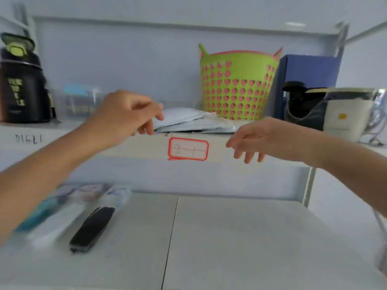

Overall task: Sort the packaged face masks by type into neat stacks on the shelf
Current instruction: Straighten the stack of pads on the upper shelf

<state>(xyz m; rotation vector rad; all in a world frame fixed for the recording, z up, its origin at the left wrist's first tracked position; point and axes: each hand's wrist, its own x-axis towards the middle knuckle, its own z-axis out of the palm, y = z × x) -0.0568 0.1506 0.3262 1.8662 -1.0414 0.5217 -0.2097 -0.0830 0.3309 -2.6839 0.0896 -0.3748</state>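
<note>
**Entry: mask packets, upper shelf, sorting not yet begun**

Packaged face masks [188,120]: loose, slanted heap on the upper shelf [134,147], just beside the green basket [236,80]; left hand [127,116] at the heap's near edge, fingertips curled against it (firm hold unclear, frame blurred); right hand [249,141] spread, holding nothing, before the shelf lip. Advice: lift the top packet alone, steady the rest. Surroundings: red-bordered label [187,149]; dark bottle [21,80]; pale mug [347,111]; grey lower shelf [230,237] bearing a black case [92,229].
</note>
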